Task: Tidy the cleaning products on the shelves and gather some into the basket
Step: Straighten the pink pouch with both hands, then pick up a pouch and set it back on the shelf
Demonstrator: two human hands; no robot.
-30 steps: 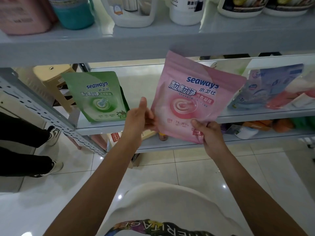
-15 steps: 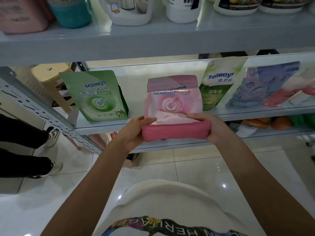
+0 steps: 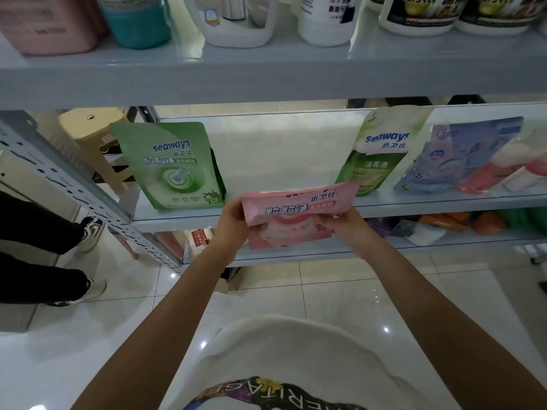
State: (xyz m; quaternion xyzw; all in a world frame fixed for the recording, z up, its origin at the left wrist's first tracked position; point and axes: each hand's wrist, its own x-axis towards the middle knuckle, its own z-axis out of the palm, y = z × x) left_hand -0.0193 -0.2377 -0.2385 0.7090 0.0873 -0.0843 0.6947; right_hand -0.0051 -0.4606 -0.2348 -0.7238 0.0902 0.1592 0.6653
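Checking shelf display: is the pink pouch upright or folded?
Folded. The pink pouch bends over forward, its upper print upside down.

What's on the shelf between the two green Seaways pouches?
Bare shelf, as the head view shows; the pink pouch is held in front of that gap.

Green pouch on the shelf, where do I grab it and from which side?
The green pouch stands upright near the front edge of the shelf, and its top strip is flat and thin. Pinch that strip from the front, thumb in front, fingers behind.
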